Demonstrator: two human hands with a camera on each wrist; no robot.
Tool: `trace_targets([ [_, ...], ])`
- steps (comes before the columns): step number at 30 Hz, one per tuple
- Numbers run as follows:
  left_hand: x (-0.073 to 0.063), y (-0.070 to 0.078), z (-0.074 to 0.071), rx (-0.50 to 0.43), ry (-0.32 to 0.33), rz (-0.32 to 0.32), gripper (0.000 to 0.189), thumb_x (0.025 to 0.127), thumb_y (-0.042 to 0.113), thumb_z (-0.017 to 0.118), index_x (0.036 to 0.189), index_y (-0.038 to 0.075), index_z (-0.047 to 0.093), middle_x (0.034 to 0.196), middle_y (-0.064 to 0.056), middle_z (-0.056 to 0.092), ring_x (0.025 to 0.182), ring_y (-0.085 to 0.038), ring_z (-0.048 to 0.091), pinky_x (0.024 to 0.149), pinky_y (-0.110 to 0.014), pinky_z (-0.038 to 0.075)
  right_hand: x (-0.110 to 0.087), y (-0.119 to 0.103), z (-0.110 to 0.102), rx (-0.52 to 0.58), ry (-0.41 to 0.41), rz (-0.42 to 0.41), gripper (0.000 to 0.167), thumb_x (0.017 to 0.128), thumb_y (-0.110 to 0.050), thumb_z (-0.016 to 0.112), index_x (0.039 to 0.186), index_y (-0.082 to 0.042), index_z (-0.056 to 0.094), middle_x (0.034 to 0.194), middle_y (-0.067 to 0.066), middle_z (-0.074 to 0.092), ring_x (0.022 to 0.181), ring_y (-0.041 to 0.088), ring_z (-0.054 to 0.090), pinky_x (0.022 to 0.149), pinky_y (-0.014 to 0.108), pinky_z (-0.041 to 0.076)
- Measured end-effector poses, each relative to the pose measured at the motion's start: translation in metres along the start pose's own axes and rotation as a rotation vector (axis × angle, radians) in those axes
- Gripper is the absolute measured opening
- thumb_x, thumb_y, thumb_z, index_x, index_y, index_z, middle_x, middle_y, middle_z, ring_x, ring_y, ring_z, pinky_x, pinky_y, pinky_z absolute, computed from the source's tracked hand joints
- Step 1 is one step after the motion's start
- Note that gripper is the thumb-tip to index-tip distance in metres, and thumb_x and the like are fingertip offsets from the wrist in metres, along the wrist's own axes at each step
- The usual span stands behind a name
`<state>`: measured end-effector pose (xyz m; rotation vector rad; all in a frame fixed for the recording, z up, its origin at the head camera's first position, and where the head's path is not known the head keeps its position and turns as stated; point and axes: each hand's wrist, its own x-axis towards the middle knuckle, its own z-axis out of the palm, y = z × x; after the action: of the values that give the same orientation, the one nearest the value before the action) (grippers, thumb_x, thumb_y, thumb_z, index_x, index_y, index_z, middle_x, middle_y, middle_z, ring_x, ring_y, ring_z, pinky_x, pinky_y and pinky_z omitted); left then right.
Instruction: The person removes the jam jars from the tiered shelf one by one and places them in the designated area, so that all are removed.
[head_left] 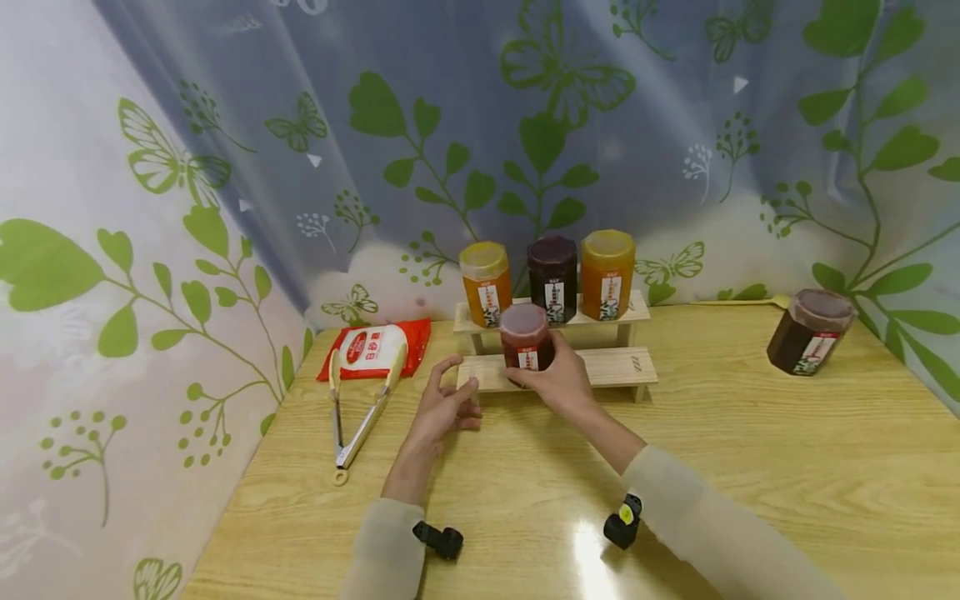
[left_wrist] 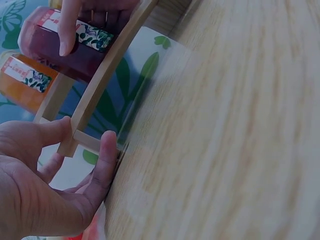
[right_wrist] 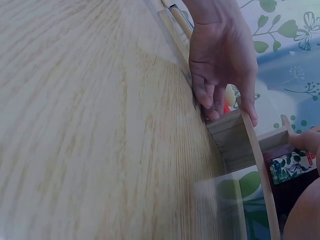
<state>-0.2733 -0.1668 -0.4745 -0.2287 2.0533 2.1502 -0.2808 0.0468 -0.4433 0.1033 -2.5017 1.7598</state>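
My right hand (head_left: pixel 558 379) grips a dark red jam jar (head_left: pixel 525 332) with a pinkish lid, thumb in front and fingers round the far side. The jar is at the lower step of a two-step wooden stand (head_left: pixel 615 367); whether its base bears fully on the board is hidden. At that step's left end, my left hand (left_wrist: pixel 55 185) holds the stand, thumb at the board's edge and fingers round the end leg. On the upper step stand a yellow-orange jar (head_left: pixel 486 287), a dark purple jar (head_left: pixel 552 275) and an orange jar (head_left: pixel 607 279).
Another dark jar (head_left: pixel 810 333) stands far right on the wooden table (head_left: pixel 750 467). Tongs (head_left: pixel 363 433) lie at the left, tips against a red and white packet (head_left: pixel 375 348). A pale yellow utensil (head_left: pixel 776 300) lies along the back edge, before a patterned curtain (head_left: pixel 465 67).
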Motion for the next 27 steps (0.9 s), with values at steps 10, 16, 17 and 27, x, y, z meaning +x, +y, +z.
trace_targets([
  [10, -0.0012, 0.0004, -0.0012, 0.001, 0.005, 0.006, 0.057, 0.102, 0.022, 0.07, 0.152, 0.028, 0.043, 0.102, -0.016, 0.058, 0.07, -0.018, 0.068, 0.059, -0.032, 0.064, -0.0044, 0.0024, -0.0064, 0.004, -0.035, -0.007, 0.083, 0.083, -0.027, 0.089, 0.151, -0.006, 0.045, 0.147, 0.019, 0.056, 0.135, 0.037, 0.054, 0.113, 0.054, 0.047],
  [16, -0.001, -0.0011, -0.0008, -0.002, -0.001, 0.008, 0.057, 0.103, 0.021, 0.069, 0.153, 0.027, 0.043, 0.1, -0.014, 0.058, 0.07, -0.017, 0.068, 0.059, -0.031, 0.063, -0.0057, 0.0026, -0.0071, 0.004, -0.039, -0.001, 0.084, 0.083, -0.027, 0.089, 0.151, -0.006, 0.044, 0.147, 0.019, 0.056, 0.135, 0.038, 0.054, 0.113, 0.055, 0.046],
  [17, -0.0012, -0.0014, -0.0007, -0.002, 0.0, 0.006, 0.057, 0.103, 0.021, 0.069, 0.153, 0.027, 0.043, 0.1, -0.014, 0.059, 0.07, -0.017, 0.068, 0.059, -0.03, 0.063, -0.0058, 0.0028, -0.0072, 0.003, -0.04, -0.001, 0.084, 0.084, -0.028, 0.089, 0.151, -0.006, 0.044, 0.147, 0.019, 0.056, 0.135, 0.038, 0.054, 0.113, 0.055, 0.046],
  [27, -0.0009, -0.0018, 0.0007, -0.009, -0.002, 0.011, 0.055, 0.103, 0.021, 0.068, 0.152, 0.028, 0.043, 0.1, -0.015, 0.059, 0.07, -0.018, 0.068, 0.058, -0.031, 0.063, -0.0058, 0.0032, -0.0087, 0.011, -0.041, -0.012, 0.084, 0.084, -0.028, 0.088, 0.151, -0.006, 0.044, 0.148, 0.02, 0.055, 0.136, 0.037, 0.053, 0.114, 0.055, 0.046],
])
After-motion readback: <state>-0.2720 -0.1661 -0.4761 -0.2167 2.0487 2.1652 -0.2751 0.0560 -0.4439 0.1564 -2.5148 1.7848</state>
